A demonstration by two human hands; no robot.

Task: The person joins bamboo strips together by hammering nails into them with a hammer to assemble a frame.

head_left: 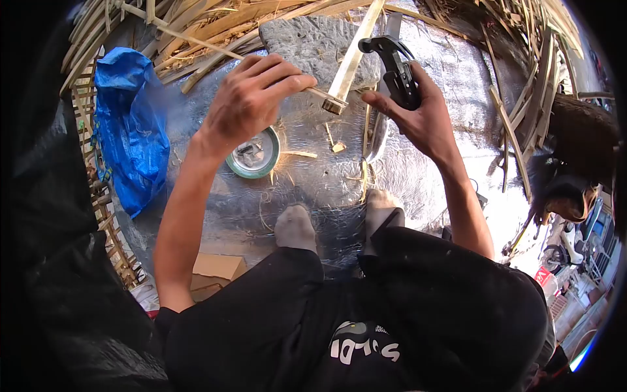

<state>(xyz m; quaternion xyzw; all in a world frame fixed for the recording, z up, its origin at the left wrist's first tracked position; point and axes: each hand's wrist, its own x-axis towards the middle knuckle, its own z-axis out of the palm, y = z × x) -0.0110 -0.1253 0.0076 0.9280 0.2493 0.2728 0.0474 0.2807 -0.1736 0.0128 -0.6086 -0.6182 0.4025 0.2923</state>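
My left hand (251,95) pinches a thin wooden strip (196,44), which runs from the upper left through my fingers. Its near tip meets the end of a wider pale wooden slat (353,59), and I cannot make out how the two are joined. That slat slants up and away over a grey stone block (307,42). In my right hand (424,121) is a black multi-tool hammer (398,72), its head pointing left beside the slat. The right thumb reaches towards the slat's end. Below my left hand stands a green-rimmed tin (255,153) with small metal pieces inside.
Silvery sheeting (313,189) covers the floor under my socked feet (296,228). A blue plastic bag (134,130) lies at left. Bundled wooden strips (215,26) curve along the back, with more slats (539,98) at right. A cardboard box (219,266) sits by my left elbow.
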